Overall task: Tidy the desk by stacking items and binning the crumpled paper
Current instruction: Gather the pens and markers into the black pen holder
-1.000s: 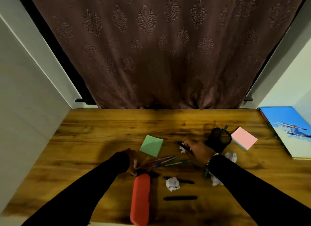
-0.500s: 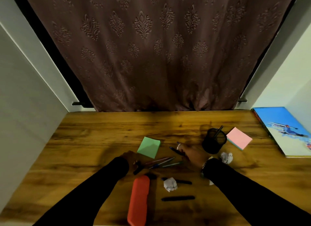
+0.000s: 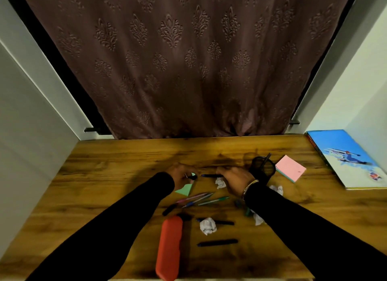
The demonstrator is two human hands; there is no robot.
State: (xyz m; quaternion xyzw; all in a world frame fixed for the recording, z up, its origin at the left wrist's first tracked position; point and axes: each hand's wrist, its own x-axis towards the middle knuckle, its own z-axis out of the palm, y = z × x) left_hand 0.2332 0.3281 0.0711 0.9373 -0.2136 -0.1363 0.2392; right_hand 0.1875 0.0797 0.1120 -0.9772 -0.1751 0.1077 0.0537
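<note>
Head view: both hands are raised over the middle of the wooden desk [image 3: 109, 167]. The left hand [image 3: 181, 176] pinches a small black cap [image 3: 193, 177] above the green notepad [image 3: 185, 190]. The right hand [image 3: 234, 180] grips a dark pen [image 3: 211, 175], its tip pointing at the cap, just left of the black pen cup [image 3: 262, 168]. Crumpled paper balls [image 3: 207, 226] lie scattered among loose pens [image 3: 196, 199]. A red pencil case [image 3: 169, 247] lies near the front edge, and a pink notepad [image 3: 291, 170] sits right of the cup.
</note>
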